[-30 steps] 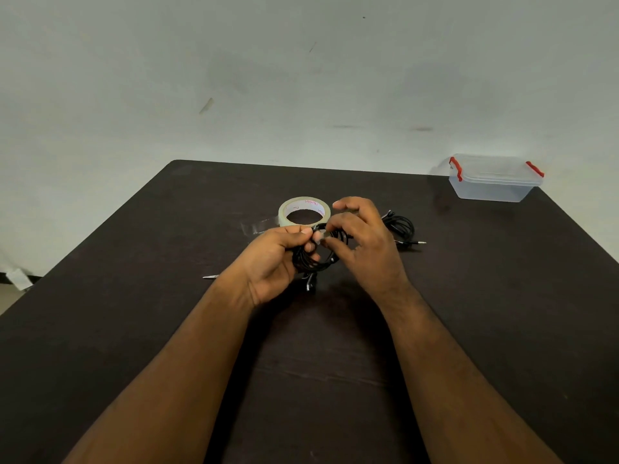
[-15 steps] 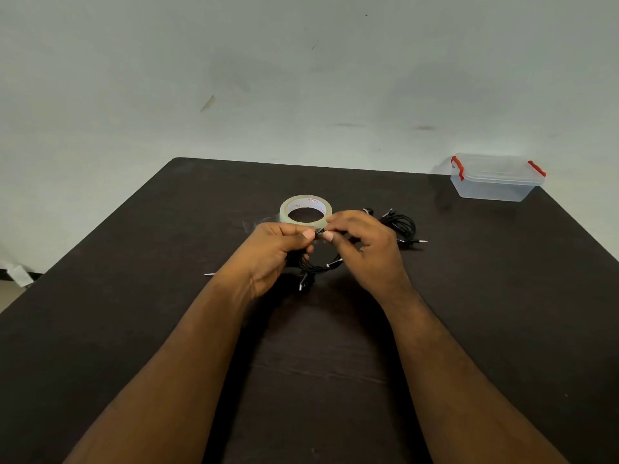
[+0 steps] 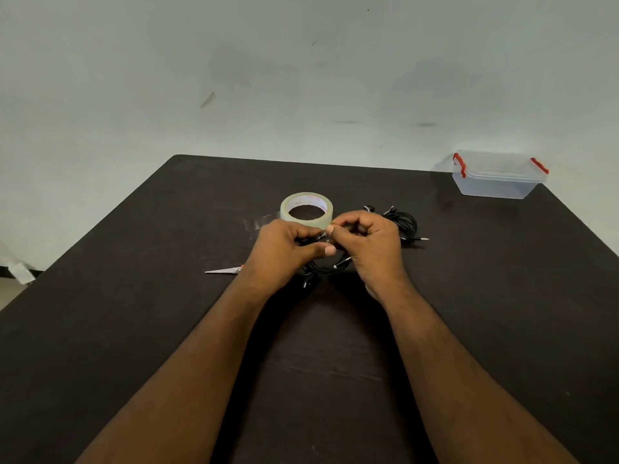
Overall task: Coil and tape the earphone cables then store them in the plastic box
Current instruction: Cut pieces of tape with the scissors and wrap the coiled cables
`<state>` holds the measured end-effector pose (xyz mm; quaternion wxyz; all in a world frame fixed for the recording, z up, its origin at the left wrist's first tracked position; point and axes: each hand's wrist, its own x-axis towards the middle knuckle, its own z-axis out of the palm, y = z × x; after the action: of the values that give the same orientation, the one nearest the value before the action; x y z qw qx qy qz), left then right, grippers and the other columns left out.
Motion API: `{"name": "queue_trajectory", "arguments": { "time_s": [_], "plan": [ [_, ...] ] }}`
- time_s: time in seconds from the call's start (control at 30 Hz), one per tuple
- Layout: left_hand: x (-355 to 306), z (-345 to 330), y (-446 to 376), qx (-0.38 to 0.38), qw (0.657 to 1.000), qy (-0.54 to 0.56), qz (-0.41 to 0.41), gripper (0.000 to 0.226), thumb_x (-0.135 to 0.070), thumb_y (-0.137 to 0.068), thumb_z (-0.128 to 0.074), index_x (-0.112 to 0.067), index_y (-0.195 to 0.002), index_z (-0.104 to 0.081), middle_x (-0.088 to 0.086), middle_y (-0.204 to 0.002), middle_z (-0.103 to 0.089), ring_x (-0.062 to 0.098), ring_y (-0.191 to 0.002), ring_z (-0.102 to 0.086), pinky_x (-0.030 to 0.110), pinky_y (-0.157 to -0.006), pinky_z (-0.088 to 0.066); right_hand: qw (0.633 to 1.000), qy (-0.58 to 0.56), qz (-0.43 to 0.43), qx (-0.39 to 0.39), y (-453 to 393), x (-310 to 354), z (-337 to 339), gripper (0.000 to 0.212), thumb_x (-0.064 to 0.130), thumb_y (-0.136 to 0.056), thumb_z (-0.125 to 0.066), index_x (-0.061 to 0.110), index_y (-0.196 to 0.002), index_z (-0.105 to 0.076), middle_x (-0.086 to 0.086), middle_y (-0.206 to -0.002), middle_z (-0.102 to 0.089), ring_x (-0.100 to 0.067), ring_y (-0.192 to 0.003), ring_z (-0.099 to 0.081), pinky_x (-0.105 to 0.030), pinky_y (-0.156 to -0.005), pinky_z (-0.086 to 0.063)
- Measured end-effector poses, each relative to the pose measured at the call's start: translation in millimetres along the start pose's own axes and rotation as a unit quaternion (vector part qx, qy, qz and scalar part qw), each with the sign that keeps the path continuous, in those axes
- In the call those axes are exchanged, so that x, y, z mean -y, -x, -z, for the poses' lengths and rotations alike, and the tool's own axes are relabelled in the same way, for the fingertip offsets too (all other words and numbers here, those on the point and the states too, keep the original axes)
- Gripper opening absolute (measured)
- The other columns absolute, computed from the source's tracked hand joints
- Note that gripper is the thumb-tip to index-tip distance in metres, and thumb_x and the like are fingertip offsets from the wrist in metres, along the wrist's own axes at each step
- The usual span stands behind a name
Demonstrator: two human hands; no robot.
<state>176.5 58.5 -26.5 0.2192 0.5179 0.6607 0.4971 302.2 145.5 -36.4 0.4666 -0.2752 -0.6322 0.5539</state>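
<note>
A coiled black earphone cable (image 3: 326, 267) sits at the centre of the dark counter (image 3: 502, 296), held up between both hands: the left hand (image 3: 284, 252) grips its left side with curled fingers, and the right hand (image 3: 370, 244) pinches a bit of clear tape at its top. At 12 o'clock lies a roll of clear tape (image 3: 306, 209); at 2 o'clock a second black coiled cable (image 3: 403, 224); far at 2 o'clock a lidded clear plastic box with red clips (image 3: 497, 175); at 9 o'clock scissors (image 3: 222, 270).
</note>
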Motion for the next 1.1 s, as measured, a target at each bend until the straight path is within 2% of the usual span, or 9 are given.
{"name": "queue_trajectory", "arguments": {
  "time_s": [0.13, 0.23, 0.3, 0.4, 0.6, 0.73, 0.87, 0.97, 1.1],
  "plan": [
    [0, -8, 0, -0.060, 0.998, 0.011, -0.021, 0.021, -0.014, -0.079, -0.078, -0.015, -0.099, -0.077, -0.005, -0.092, -0.076, -0.003, -0.089, -0.068, 0.015, -0.085, -0.052, 1.000, -0.021, -0.005, 0.004, -1, 0, -1, 0.028, -0.004, -0.078, -0.073, 0.016, -0.094, -0.061, -0.006, -0.066, -0.071, -0.020, -0.068, -0.062, -0.034, -0.075, -0.050],
    [1, -8, -1, -0.057, 0.997, 0.054, -0.007, 0.016, -0.011, -0.085, -0.072, -0.016, -0.100, -0.076, -0.001, -0.092, -0.076, 0.006, -0.090, -0.070, 0.027, -0.086, -0.055, 0.998, -0.059, -0.009, 0.004, 0, 3, 0, 0.028, -0.005, -0.077, -0.074, 0.015, -0.091, -0.061, -0.009, -0.071, -0.072, -0.024, -0.075, -0.065, -0.041, -0.084, -0.052],
    [1, -7, -1, -0.062, 0.992, 0.105, 0.029, 0.014, -0.009, -0.088, -0.069, -0.017, -0.095, -0.077, 0.006, -0.087, -0.076, 0.014, -0.079, -0.069, 0.038, -0.078, -0.056, 0.997, -0.075, -0.012, 0.011, 1, 3, 1, 0.027, -0.006, -0.077, -0.074, 0.015, -0.090, -0.062, -0.009, -0.072, -0.072, -0.026, -0.079, -0.067, -0.046, -0.091, -0.051],
    [-1, -7, -3, -0.068, 0.973, 0.207, 0.079, 0.012, -0.005, -0.088, -0.066, -0.011, -0.087, -0.076, 0.007, -0.076, -0.074, 0.016, -0.069, -0.064, 0.031, -0.073, -0.055, 0.997, -0.071, -0.010, 0.025, 0, 2, 1, 0.027, -0.004, -0.077, -0.074, 0.016, -0.090, -0.062, -0.008, -0.075, -0.074, -0.030, -0.086, -0.068, -0.050, -0.095, -0.048],
    [-6, -9, -5, -0.089, 0.919, 0.332, 0.194, 0.010, -0.001, -0.083, -0.063, 0.002, -0.088, -0.071, 0.008, -0.065, -0.065, 0.014, -0.057, -0.058, 0.021, -0.053, -0.046, 0.997, -0.043, 0.011, 0.063, 2, 4, -2, 0.039, -0.012, -0.077, -0.070, 0.018, -0.097, -0.055, -0.002, -0.078, -0.073, -0.017, -0.077, -0.066, -0.029, -0.079, -0.053],
    [-6, -8, -4, -0.077, 0.903, 0.360, 0.223, 0.009, 0.000, -0.083, -0.063, 0.003, -0.089, -0.069, 0.007, -0.066, -0.065, 0.012, -0.055, -0.058, 0.022, -0.054, -0.044, 0.998, 0.004, 0.035, 0.055, 2, 3, 0, 0.049, -0.012, -0.074, -0.072, 0.027, -0.098, -0.054, -0.005, -0.099, -0.057, -0.023, -0.073, -0.063, -0.035, -0.076, -0.056],
    [-5, -8, -4, -0.090, 0.907, 0.342, 0.227, 0.011, 0.001, -0.081, -0.064, 0.005, -0.089, -0.069, 0.008, -0.066, -0.065, 0.013, -0.055, -0.058, 0.023, -0.055, -0.045, 0.995, 0.048, 0.057, 0.062, 3, -1, 1, 0.046, -0.005, -0.075, -0.073, 0.035, -0.092, -0.057, -0.019, -0.109, -0.060, -0.023, -0.078, -0.071, -0.037, -0.073, -0.056],
    [-6, -8, -4, -0.101, 0.910, 0.328, 0.233, 0.013, 0.001, -0.081, -0.064, 0.008, -0.091, -0.069, 0.009, -0.065, -0.064, 0.015, -0.056, -0.057, 0.024, -0.055, -0.046, 0.985, 0.103, 0.127, 0.057, 2, -4, 2, 0.035, -0.007, -0.073, -0.075, 0.021, -0.092, -0.063, -0.007, -0.116, -0.054, -0.011, -0.079, -0.069, -0.029, -0.074, -0.056],
    [-7, -3, -4, -0.123, 0.911, 0.335, 0.208, 0.031, 0.010, -0.079, -0.065, -0.007, -0.105, -0.059, 0.018, -0.080, -0.067, 0.020, -0.055, -0.060, 0.022, -0.050, -0.049, 0.953, 0.215, 0.204, 0.067, -2, -8, 7, 0.022, -0.001, -0.076, -0.076, 0.008, -0.096, -0.075, -0.004, -0.120, -0.055, 0.005, -0.105, -0.055, -0.012, -0.085, -0.048]
  ]
}}
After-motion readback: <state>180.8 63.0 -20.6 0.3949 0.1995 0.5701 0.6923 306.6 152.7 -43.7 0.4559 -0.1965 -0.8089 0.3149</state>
